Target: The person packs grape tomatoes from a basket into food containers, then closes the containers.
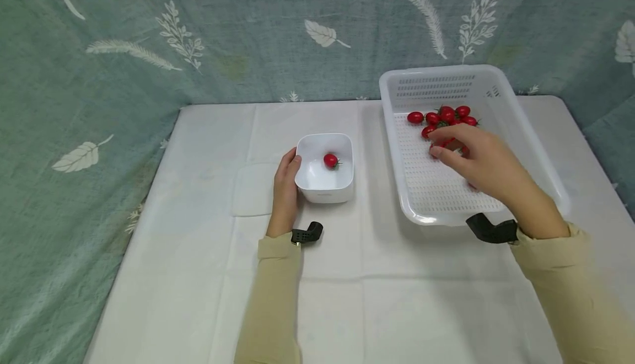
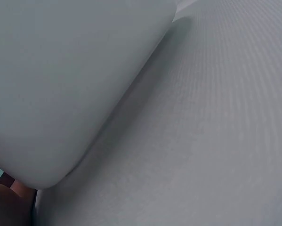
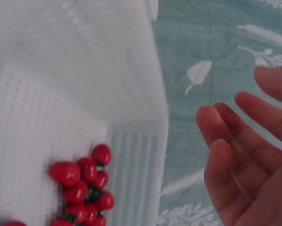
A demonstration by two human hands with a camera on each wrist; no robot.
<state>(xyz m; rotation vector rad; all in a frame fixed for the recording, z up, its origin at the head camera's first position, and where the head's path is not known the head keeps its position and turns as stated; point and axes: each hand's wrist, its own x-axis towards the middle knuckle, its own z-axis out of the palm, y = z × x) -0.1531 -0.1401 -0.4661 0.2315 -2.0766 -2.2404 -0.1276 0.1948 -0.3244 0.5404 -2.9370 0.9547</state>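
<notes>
A small white square bowl [image 1: 324, 196] stands on the table, with one cherry tomato [image 1: 330, 160] inside. My left hand [image 1: 285, 190] holds the bowl by its left side, thumb near the rim. In the left wrist view, the bowl's smooth wall [image 2: 70, 84] fills the upper left, with part of the hand at the corner. Over the white basket [image 1: 404, 179] hangs my right hand [image 1: 478, 157], its loosely bent fingers above a cluster of cherry tomatoes [image 1: 447, 114]. The right wrist view shows nothing between thumb and fingers. That hand covers some of the tomatoes in the head view.
A white cloth [image 1: 317, 309] covers the table. The basket has raised, slotted walls and stands at the right, near the back edge. A green curtain [image 1: 268, 49] with white leaf prints hangs behind and to the sides. A flat pale square [image 1: 252, 190] lies left of the bowl.
</notes>
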